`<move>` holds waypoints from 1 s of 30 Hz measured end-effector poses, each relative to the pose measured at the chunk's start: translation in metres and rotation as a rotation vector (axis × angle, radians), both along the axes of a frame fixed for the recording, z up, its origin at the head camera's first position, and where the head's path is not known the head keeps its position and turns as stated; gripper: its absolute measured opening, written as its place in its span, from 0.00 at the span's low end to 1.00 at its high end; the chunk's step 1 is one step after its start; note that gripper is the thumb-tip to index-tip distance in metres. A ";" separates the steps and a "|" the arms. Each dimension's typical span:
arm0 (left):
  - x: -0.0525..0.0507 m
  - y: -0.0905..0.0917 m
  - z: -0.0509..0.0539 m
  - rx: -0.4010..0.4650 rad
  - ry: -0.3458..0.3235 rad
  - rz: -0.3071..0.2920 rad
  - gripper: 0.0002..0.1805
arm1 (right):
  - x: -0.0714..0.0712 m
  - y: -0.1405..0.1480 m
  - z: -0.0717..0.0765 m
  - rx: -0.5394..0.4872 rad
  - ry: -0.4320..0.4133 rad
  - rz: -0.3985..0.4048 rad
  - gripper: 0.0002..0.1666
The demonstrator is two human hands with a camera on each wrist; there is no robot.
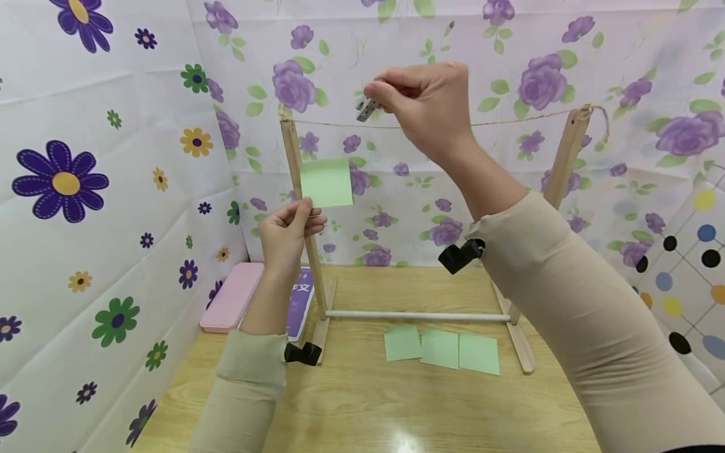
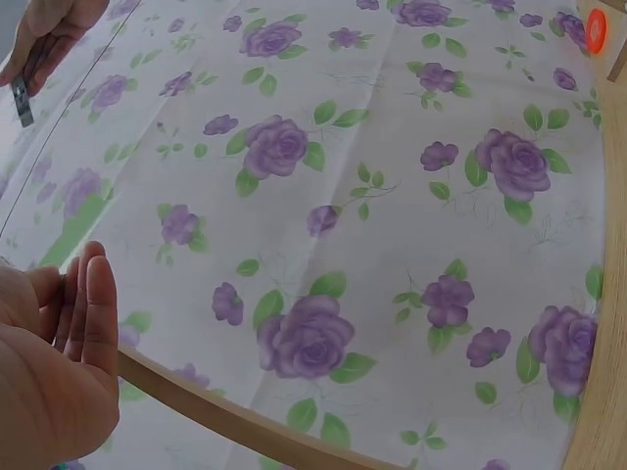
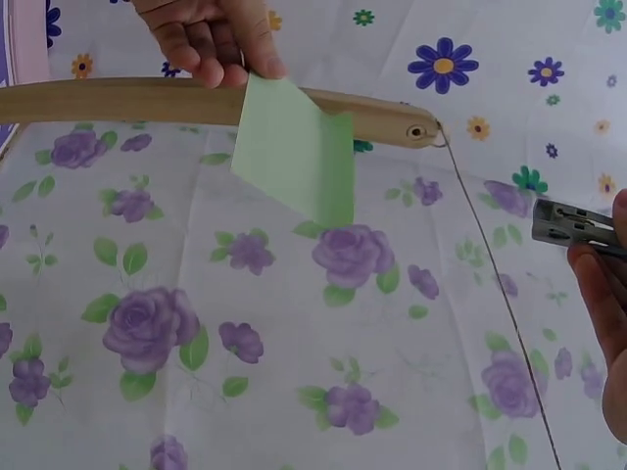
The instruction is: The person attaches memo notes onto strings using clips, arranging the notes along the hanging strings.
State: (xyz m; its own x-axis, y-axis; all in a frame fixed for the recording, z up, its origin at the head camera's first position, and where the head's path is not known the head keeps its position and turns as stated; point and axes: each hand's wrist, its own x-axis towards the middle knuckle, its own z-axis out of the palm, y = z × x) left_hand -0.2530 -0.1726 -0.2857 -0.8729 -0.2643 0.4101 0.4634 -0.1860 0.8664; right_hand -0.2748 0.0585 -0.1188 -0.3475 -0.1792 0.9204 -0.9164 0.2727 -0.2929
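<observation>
Between the thumb and fingers of my left hand is a lower corner of a light green sticky note. The note hangs in the air beside the top of the left wooden post, below a thin twine. My right hand pinches a small silver metal clip just above that twine. In the right wrist view the metal clip is apart from both the twine and the note, whose far edge curls. The left wrist view shows only a sliver of the note.
The twine spans two posts of a wooden rack, the right post included, with a white rod low between them. Three green sticky notes lie on the wooden table. A pink case and purple book sit left. Flowered cloth hangs behind.
</observation>
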 end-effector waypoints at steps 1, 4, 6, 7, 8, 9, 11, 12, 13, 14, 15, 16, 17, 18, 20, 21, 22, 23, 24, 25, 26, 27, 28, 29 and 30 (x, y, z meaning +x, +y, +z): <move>0.000 0.000 0.002 -0.005 0.007 -0.002 0.18 | 0.001 -0.003 0.003 0.007 -0.034 -0.011 0.08; 0.000 0.000 0.008 -0.016 0.025 -0.010 0.18 | 0.002 -0.013 0.008 0.022 -0.042 -0.018 0.08; -0.001 -0.001 0.010 -0.019 0.040 -0.011 0.17 | 0.000 -0.021 0.008 0.024 -0.018 -0.005 0.08; -0.001 -0.001 0.012 -0.016 0.045 -0.011 0.16 | -0.001 -0.025 0.008 0.025 -0.022 -0.002 0.09; -0.001 -0.002 0.013 -0.012 0.048 -0.009 0.16 | -0.002 -0.028 0.007 0.027 -0.009 0.002 0.09; -0.001 -0.002 0.013 -0.010 0.052 -0.006 0.15 | -0.003 -0.032 0.006 0.025 -0.021 -0.003 0.09; -0.001 -0.002 0.014 -0.007 0.055 -0.002 0.15 | -0.005 -0.039 0.005 0.032 -0.033 -0.015 0.09; -0.001 -0.002 0.014 -0.008 0.055 0.000 0.15 | -0.006 -0.041 0.004 0.039 -0.039 -0.026 0.10; -0.001 -0.002 0.015 -0.011 0.057 0.001 0.16 | -0.007 -0.044 0.004 0.046 -0.039 -0.034 0.10; -0.002 -0.003 0.015 -0.016 0.059 0.003 0.16 | -0.008 -0.046 0.003 0.048 -0.037 -0.039 0.10; -0.002 -0.003 0.016 -0.019 0.058 0.003 0.16 | -0.008 -0.048 0.003 0.050 -0.044 -0.045 0.09; -0.003 -0.003 0.016 -0.022 0.058 0.003 0.16 | -0.009 -0.050 0.002 0.051 -0.042 -0.047 0.09; -0.003 -0.003 0.017 -0.027 0.058 0.004 0.16 | -0.011 -0.051 0.002 0.053 -0.037 -0.048 0.09; -0.004 -0.003 0.018 -0.031 0.057 0.004 0.16 | -0.012 -0.053 0.001 0.053 -0.037 -0.049 0.09; -0.005 -0.003 0.021 -0.028 0.056 0.003 0.16 | -0.014 -0.056 0.001 0.053 -0.038 -0.051 0.08; -0.005 -0.003 0.022 -0.026 0.057 0.004 0.16 | -0.016 -0.058 0.001 0.056 -0.037 -0.053 0.09; -0.006 -0.003 0.023 -0.024 0.057 0.006 0.16 | -0.017 -0.059 0.000 0.060 -0.036 -0.055 0.09; -0.006 -0.002 0.024 -0.021 0.059 0.008 0.16 | -0.017 -0.060 0.000 0.066 -0.033 -0.060 0.09; -0.007 -0.002 0.025 -0.014 0.057 0.007 0.15 | -0.018 -0.062 0.000 0.075 -0.032 -0.065 0.09; -0.007 -0.002 0.026 -0.012 0.059 0.008 0.15 | -0.018 -0.063 0.000 0.085 -0.027 -0.072 0.09; -0.007 -0.002 0.026 -0.010 0.061 0.008 0.15 | -0.019 -0.064 -0.001 0.093 -0.023 -0.078 0.09; -0.008 -0.002 0.027 -0.012 0.063 0.009 0.15 | -0.019 -0.065 -0.001 0.105 -0.015 -0.088 0.09; -0.008 -0.001 0.027 -0.008 0.064 0.006 0.14 | -0.019 -0.066 -0.002 0.118 -0.010 -0.102 0.10; -0.009 -0.001 0.028 -0.005 0.066 0.003 0.14 | -0.019 -0.066 -0.002 0.125 -0.003 -0.109 0.09; -0.009 -0.001 0.028 -0.002 0.066 -0.001 0.14 | -0.019 -0.067 -0.003 0.130 0.001 -0.111 0.09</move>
State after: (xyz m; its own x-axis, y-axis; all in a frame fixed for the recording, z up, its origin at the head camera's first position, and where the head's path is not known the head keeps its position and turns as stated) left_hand -0.2621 -0.1735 -0.2573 -0.8445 -0.2623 0.4670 0.5190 -0.1853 0.8344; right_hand -0.2943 -0.0082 -0.1216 -0.3711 -0.2571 0.8923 -0.8786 0.4082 -0.2478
